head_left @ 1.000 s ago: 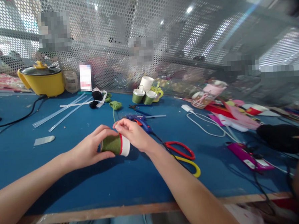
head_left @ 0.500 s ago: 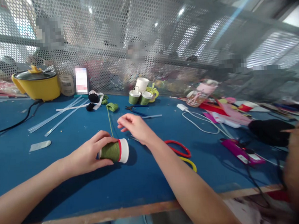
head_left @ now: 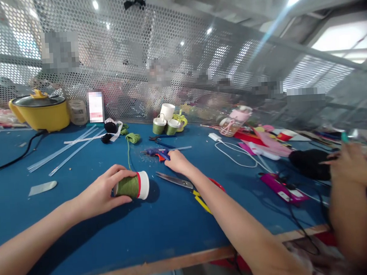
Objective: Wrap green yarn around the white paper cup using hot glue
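My left hand [head_left: 114, 185] is closed round a white paper cup [head_left: 144, 184] lying on its side. Green yarn [head_left: 127, 187] covers most of its wall, with a red band near the white rim. A strand runs from the cup back to a small green yarn bundle [head_left: 133, 138]. My right hand [head_left: 179, 162] has its fingers round the handle end of a blue glue gun [head_left: 155, 152], whose nozzle points left; a clear glue stick [head_left: 184, 148] sticks out behind. Just in front of that hand lie open scissors [head_left: 176, 180] with red and yellow handles, partly under my forearm.
Behind stand small green-wrapped cups [head_left: 159, 126] and pliers [head_left: 160, 137]. Glue sticks [head_left: 73, 149], a yellow electric pot [head_left: 40, 114] and a phone [head_left: 95, 107] are left. Rightward lie a white cable [head_left: 234, 162], a purple power strip [head_left: 281, 188] and a co-worker's hands [head_left: 352, 165].
My right hand has moved from above the table down onto the glue gun's handle, uncovering the gun and the scissor blades. My left hand keeps hold of the cup. The view has shifted slightly.
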Demonstrator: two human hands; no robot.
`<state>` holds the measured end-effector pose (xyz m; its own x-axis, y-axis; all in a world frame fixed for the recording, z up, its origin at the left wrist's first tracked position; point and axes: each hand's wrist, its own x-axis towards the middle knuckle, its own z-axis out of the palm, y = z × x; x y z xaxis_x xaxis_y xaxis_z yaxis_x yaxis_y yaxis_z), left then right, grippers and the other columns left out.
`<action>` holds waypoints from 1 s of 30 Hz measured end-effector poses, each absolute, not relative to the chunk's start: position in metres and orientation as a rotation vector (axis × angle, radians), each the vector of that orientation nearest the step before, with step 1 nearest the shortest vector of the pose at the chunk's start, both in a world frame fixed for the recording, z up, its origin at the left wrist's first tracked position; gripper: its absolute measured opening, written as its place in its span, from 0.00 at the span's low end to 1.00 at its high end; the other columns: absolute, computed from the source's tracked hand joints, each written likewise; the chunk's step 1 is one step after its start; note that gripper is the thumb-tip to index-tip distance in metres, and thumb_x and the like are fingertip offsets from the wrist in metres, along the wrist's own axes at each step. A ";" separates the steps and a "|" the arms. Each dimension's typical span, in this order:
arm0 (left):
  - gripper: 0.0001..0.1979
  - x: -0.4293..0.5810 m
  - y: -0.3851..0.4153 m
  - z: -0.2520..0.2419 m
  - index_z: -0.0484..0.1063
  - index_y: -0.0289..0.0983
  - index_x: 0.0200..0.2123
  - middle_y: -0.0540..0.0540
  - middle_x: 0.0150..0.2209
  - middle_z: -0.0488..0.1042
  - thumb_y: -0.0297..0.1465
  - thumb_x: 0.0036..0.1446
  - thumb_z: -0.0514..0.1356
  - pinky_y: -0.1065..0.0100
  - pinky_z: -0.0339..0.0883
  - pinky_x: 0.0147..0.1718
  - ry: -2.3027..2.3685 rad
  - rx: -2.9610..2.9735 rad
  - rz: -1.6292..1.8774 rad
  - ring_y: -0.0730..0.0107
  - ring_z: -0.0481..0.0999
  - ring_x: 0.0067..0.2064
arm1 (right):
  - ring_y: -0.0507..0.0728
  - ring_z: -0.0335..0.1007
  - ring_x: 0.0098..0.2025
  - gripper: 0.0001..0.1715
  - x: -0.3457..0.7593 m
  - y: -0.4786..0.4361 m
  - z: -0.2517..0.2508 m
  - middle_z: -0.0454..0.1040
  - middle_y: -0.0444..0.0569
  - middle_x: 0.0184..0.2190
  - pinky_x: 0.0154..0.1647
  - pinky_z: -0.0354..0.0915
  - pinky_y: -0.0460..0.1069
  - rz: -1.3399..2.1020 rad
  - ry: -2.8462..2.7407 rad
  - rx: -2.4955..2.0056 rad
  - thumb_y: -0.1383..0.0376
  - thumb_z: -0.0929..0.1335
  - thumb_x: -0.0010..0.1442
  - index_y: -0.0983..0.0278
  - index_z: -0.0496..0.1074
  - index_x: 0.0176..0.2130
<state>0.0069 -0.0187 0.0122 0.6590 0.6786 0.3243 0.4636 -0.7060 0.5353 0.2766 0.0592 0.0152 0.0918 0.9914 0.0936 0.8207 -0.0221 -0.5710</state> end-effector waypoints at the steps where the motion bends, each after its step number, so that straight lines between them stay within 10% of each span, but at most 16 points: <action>1: 0.21 0.007 -0.019 0.013 0.60 0.42 0.52 0.42 0.49 0.62 0.32 0.55 0.59 0.60 0.66 0.46 0.896 2.464 0.715 0.60 0.69 0.47 | 0.58 0.68 0.30 0.07 0.276 0.059 0.013 0.70 0.49 0.22 0.32 0.63 0.52 0.464 -1.765 -1.879 0.74 0.69 0.40 0.64 0.67 0.21; 7: 0.21 0.006 -0.017 0.016 0.61 0.42 0.51 0.42 0.49 0.62 0.31 0.54 0.59 0.60 0.66 0.46 0.895 2.459 0.747 0.60 0.69 0.48 | 0.53 0.69 0.29 0.15 0.272 0.037 0.043 0.73 0.50 0.30 0.29 0.64 0.48 0.611 -1.717 -1.713 0.71 0.66 0.47 0.66 0.67 0.38; 30: 0.21 0.001 -0.011 0.016 0.61 0.41 0.51 0.42 0.50 0.62 0.25 0.53 0.58 0.60 0.65 0.48 0.894 2.476 0.796 0.60 0.67 0.50 | 0.50 0.59 0.13 0.11 0.251 -0.037 0.078 0.65 0.41 0.11 0.14 0.59 0.45 0.977 -1.883 -1.671 0.58 0.67 0.51 0.62 0.66 0.23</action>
